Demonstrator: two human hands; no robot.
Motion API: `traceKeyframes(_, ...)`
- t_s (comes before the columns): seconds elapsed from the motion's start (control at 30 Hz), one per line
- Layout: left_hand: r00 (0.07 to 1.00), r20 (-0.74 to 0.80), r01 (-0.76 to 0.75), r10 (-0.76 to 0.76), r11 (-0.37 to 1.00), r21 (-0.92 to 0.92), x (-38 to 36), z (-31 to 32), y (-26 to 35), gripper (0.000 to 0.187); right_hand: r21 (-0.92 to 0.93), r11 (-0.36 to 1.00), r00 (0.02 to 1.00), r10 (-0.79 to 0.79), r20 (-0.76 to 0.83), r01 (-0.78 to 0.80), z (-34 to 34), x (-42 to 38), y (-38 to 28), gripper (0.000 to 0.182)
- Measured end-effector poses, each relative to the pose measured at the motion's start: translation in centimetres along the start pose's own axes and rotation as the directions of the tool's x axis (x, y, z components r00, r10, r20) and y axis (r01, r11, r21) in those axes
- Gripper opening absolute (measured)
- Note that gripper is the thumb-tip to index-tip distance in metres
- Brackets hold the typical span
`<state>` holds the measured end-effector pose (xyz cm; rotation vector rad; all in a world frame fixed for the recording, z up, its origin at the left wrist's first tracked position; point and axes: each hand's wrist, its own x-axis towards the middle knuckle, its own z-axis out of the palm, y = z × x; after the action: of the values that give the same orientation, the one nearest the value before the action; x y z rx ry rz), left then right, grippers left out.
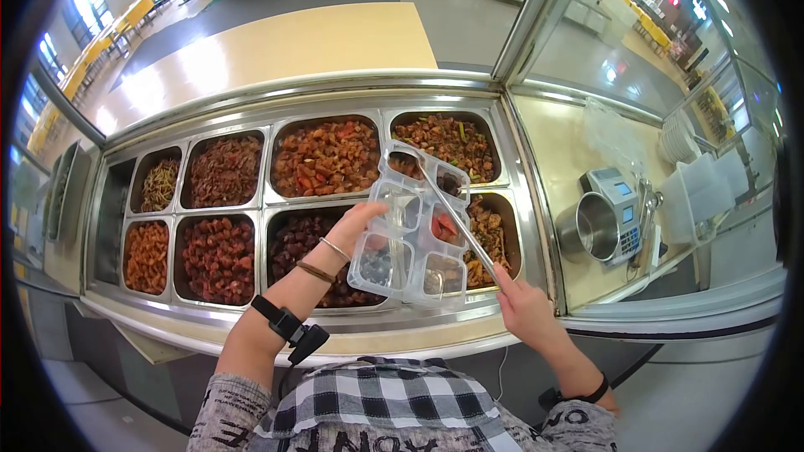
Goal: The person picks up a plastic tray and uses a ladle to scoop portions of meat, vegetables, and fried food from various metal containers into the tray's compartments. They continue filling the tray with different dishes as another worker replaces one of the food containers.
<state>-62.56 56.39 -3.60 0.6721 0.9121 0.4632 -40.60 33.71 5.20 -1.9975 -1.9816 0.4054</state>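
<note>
My left hand [362, 222] grips the left edge of a clear plastic compartment tray [427, 249], its fingers partly hidden by the tray. The tray hangs over the right part of the food pans, and food shows through its see-through walls. In my right hand [521, 301] is the handle of a long metal utensil [461, 224], which slants up and left across the tray. The utensil's far end reaches the tray's top compartment. Behind the tray lies a pan of chopped food with green pieces [473, 144].
More steel pans stand to the left, among them diced meat [219, 261] and orange-red food [325, 155]. Right of a metal divider are a steel pot [589, 226], a scale [621, 192] and stacked white bowls [677, 138]. A glass screen frame [512, 50] rises beyond.
</note>
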Motion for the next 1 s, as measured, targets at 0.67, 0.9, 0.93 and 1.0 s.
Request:
traceKeyframes(0.67, 0.978, 0.188, -0.077, 0.088, 0.995, -0.065, -2.9, -4.6, -4.1, 0.040, 0.139, 0.983, 0.964, 0.151, -0.220, -0.122, 5.2, 6.1, 6.5, 0.049)
traceKeyframes(0.9, 0.978, 0.115, -0.171, 0.173, 0.985, -0.030, -3.8, -6.7, -5.1, 0.044, -0.070, 0.966, 0.940, 0.224, -0.256, -0.249, 7.2, 6.6, 8.9, 0.048)
traceKeyframes(0.93, 0.979, 0.113, -0.167, 0.169, 0.986, -0.028, -3.9, -7.0, -5.3, 0.044, 0.017, 0.962, 0.946, 0.270, -0.181, -0.272, 6.9, 6.2, 9.4, 0.045)
traceKeyframes(1.0, 0.981, 0.094, -0.157, 0.169, 0.980, -0.123, -4.0, -7.7, -5.6, 0.041, 0.172, 0.955, 0.943, 0.273, -0.189, -0.242, 6.5, 5.1, 9.1, 0.040)
